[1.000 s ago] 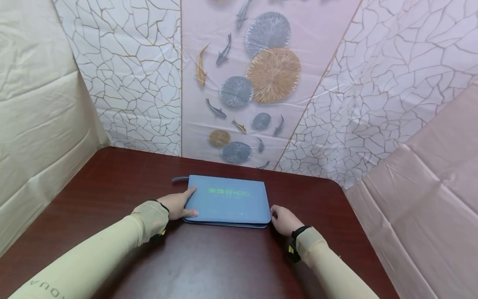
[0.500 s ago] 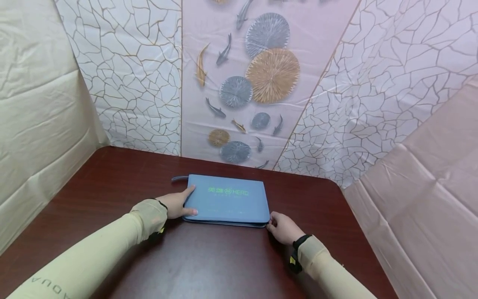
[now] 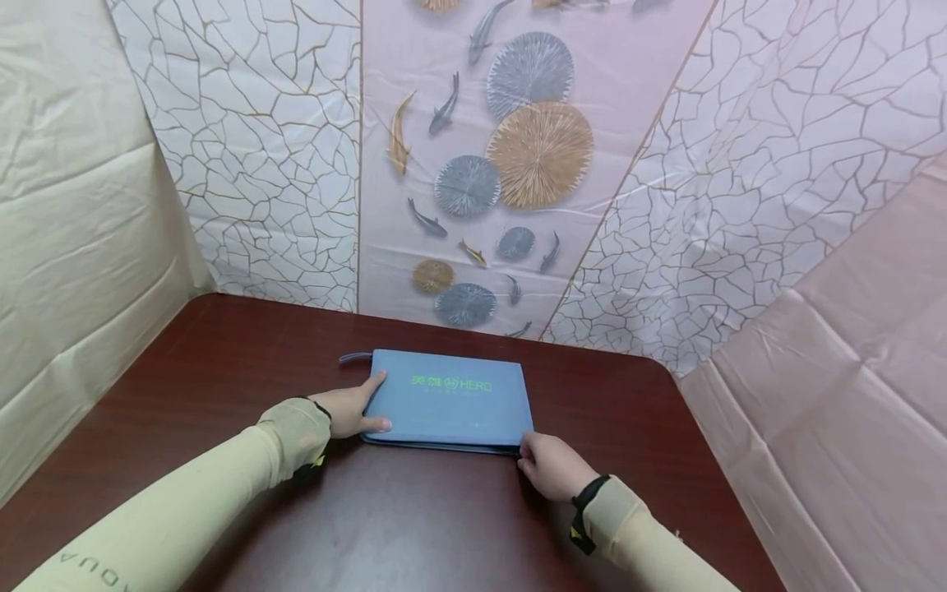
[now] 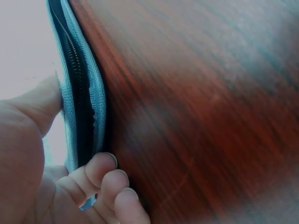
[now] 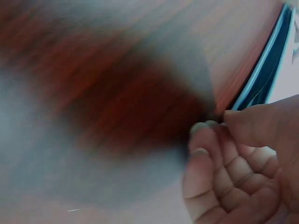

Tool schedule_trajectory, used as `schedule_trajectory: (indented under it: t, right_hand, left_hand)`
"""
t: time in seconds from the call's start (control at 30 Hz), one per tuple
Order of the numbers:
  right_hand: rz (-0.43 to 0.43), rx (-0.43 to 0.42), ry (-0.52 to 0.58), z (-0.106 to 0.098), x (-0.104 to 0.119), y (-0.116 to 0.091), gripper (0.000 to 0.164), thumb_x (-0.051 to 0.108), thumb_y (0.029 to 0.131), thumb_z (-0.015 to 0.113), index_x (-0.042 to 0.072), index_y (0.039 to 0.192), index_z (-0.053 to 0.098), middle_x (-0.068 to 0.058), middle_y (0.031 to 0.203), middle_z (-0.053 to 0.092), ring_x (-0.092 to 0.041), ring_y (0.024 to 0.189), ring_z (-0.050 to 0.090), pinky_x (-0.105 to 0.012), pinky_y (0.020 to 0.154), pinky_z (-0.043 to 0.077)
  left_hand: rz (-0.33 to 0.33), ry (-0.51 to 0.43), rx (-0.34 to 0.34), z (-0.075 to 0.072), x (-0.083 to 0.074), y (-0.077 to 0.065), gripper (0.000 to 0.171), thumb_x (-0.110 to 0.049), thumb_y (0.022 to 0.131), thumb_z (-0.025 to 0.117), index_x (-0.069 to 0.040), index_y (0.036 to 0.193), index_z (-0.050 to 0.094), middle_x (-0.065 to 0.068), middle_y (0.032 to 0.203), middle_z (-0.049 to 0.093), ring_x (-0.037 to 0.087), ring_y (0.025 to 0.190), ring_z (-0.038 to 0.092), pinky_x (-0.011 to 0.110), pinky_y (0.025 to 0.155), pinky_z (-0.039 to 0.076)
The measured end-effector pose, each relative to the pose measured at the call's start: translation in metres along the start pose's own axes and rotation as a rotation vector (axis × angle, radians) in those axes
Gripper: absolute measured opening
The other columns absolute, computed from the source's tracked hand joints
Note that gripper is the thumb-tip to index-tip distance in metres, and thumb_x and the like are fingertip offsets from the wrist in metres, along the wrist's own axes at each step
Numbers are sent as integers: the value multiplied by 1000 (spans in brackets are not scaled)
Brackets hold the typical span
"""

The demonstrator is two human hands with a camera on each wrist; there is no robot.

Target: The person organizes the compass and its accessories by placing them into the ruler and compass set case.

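Note:
A light blue zip case (image 3: 451, 399) with green lettering lies flat on the dark red table. My left hand (image 3: 351, 411) grips its left end, thumb and a finger spread over the top cover. In the left wrist view the zip (image 4: 74, 60) along the near edge gapes, its toothed tapes apart, and the other fingertips (image 4: 114, 182) curl by the lower edge. At the near right corner my right hand (image 3: 555, 464) pinches the zip with thumb and curled fingers; the zipper pull is hidden under them. The right wrist view has the gaping zip (image 5: 264, 70) beyond the thumb.
A wrist loop (image 3: 355, 357) sticks out from the case's far left corner. The wooden table (image 3: 414, 526) reaches back to a patterned cloth wall (image 3: 281, 164), with plain cloth on both sides.
My right hand has moved from the case's right side round to the near right corner, leftward and toward me. The left hand keeps its place on the case.

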State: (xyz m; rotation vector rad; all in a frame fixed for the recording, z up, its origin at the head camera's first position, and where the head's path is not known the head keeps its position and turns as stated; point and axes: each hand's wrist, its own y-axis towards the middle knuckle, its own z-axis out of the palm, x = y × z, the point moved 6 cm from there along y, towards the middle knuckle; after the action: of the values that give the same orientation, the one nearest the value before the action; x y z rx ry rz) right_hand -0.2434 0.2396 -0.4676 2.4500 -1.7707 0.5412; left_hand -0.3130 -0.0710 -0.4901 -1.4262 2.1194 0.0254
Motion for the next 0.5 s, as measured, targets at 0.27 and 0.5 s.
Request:
schedule_trajectory:
  t: [0.27, 0.5]
  right_hand:
    - [40, 69, -29, 3, 11, 5, 20, 5, 94, 59, 9, 79, 48, -3, 68, 45, -16, 59, 42, -33, 55, 37]
    - [10, 41, 19, 4, 7, 2, 17, 2, 92, 60, 8, 81, 49, -3, 71, 47, -17, 62, 45, -34, 56, 39]
  left_hand:
    - [2, -2, 5, 2, 1, 1, 98, -56, 90, 59, -9, 156, 4, 22, 154, 25, 35, 134, 39, 50, 104, 36]
    - [21, -54, 18, 5, 1, 3, 100, -55, 90, 59, -7, 156, 2, 24, 156, 19, 38, 137, 33, 51, 106, 32]
